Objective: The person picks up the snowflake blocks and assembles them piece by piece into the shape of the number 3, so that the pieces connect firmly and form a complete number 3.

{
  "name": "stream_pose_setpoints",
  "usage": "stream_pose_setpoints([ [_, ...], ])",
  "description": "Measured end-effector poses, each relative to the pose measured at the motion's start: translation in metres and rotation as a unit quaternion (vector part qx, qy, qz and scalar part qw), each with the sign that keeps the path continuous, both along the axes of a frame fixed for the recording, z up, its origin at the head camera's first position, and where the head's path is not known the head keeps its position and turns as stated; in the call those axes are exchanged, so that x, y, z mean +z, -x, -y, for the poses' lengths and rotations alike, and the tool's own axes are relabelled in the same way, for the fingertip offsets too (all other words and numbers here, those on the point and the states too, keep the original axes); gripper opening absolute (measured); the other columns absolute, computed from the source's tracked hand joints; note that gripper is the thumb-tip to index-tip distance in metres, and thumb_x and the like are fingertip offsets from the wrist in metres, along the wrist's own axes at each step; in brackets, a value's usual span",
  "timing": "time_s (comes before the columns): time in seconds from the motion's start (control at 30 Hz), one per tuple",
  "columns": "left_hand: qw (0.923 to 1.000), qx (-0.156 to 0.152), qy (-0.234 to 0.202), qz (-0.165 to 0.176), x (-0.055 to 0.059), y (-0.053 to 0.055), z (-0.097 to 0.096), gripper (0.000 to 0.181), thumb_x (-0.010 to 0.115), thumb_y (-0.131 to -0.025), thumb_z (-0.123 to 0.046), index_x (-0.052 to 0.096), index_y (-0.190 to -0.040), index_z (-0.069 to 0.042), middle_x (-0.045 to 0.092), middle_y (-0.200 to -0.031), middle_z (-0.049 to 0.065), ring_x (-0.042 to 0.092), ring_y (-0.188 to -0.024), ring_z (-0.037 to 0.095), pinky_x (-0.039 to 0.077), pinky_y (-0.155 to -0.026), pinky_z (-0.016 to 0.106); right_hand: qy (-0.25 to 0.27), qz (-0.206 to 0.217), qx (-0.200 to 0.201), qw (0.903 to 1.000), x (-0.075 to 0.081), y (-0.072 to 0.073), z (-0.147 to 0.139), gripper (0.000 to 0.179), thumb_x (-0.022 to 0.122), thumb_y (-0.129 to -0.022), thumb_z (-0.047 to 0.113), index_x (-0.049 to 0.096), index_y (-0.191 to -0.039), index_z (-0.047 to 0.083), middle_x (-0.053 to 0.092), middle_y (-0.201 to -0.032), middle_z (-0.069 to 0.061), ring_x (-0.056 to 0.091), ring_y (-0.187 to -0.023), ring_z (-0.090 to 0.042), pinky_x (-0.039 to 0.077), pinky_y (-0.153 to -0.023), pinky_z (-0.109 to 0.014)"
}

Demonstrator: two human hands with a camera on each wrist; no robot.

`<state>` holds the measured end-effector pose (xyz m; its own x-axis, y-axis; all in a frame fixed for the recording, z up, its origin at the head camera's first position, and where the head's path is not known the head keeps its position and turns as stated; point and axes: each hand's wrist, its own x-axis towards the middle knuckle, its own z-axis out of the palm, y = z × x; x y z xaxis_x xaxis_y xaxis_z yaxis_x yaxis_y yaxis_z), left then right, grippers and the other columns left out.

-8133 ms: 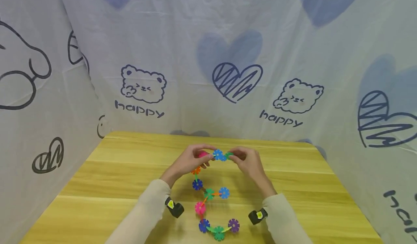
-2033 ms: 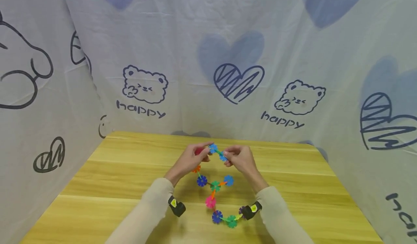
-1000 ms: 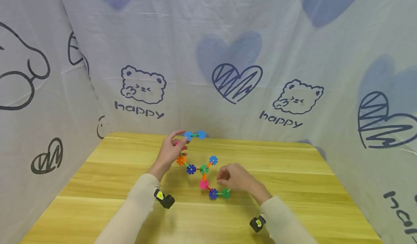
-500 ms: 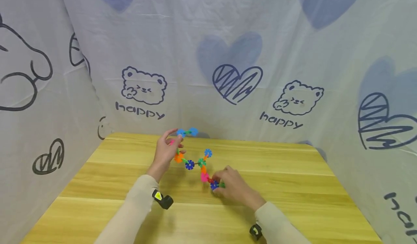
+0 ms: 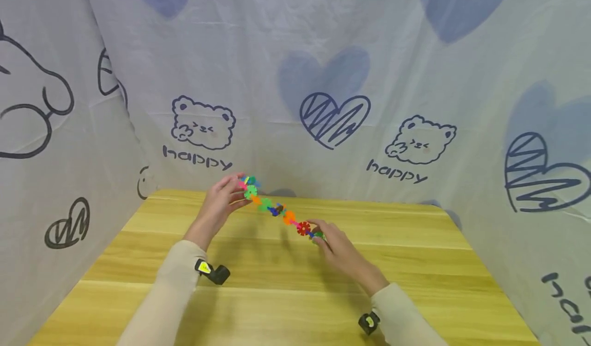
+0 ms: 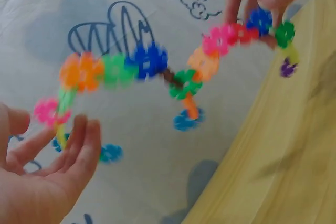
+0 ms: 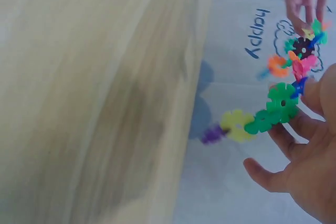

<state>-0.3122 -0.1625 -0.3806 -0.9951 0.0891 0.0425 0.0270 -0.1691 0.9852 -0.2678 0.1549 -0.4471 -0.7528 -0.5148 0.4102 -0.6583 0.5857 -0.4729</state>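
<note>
A chain of colourful interlocking snowflake discs point(image 5: 289, 217) spans the space between both hands, raised over the table. My left hand point(image 5: 218, 202) holds its far-left end, by the pink disc point(image 6: 47, 113) in the left wrist view. Light blue discs point(image 6: 111, 153) hang beyond those fingers. At the other end my right hand point(image 5: 340, 251) grips the chain around the dark blue disc point(image 6: 259, 21). Past its fingers dangle a green disc point(image 7: 282, 102), a yellow disc point(image 7: 239, 125) and a purple disc point(image 7: 212, 134). A short branch with a light blue disc point(image 6: 188, 119) hangs from the middle.
The wood-grain table point(image 5: 277, 305) lies below the hands. White cloth point(image 5: 268, 69) printed with hearts and bears stands behind it and along both sides. A black wrist camera point(image 5: 213, 272) sits on the left sleeve, another camera point(image 5: 369, 323) on the right.
Earlier both hands worked at the light blue end; then the right hand moved down to the opposite end and took hold there. The chain is now lifted and turned nearly edge-on, left end higher.
</note>
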Motion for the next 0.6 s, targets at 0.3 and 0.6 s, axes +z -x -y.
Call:
stream_pose_setpoints([
  [0.3,0.9926,-0.049,0.102,-0.044,-0.007,-0.003,0.015,0.047,0.052,-0.108,-0.012,0.044,-0.152,0.003,0.071,-0.106,-0.005,0.072,-0.101,0.011,0.059,-0.097,0.028,0.058,0.039,-0.013,0.9975,0.016,0.002,-0.012,0.035,0.043,-0.111,0.009,0.053,-0.144,0.003,0.072,-0.101,-0.007,0.047,-0.065,-0.003,0.047,-0.062,-0.023],
  [0.6,0.9647,0.002,0.254,-0.069,-0.013,-0.007,0.016,0.039,0.073,-0.098,-0.019,0.066,-0.134,-0.008,0.072,-0.105,0.019,0.068,-0.087,0.021,0.062,-0.084,0.033,0.105,0.052,-0.03,0.9926,0.02,0.001,-0.013,0.032,0.047,-0.109,0.006,0.061,-0.137,0.008,0.072,-0.123,-0.011,0.071,-0.093,-0.017,0.06,-0.08,-0.028],
])
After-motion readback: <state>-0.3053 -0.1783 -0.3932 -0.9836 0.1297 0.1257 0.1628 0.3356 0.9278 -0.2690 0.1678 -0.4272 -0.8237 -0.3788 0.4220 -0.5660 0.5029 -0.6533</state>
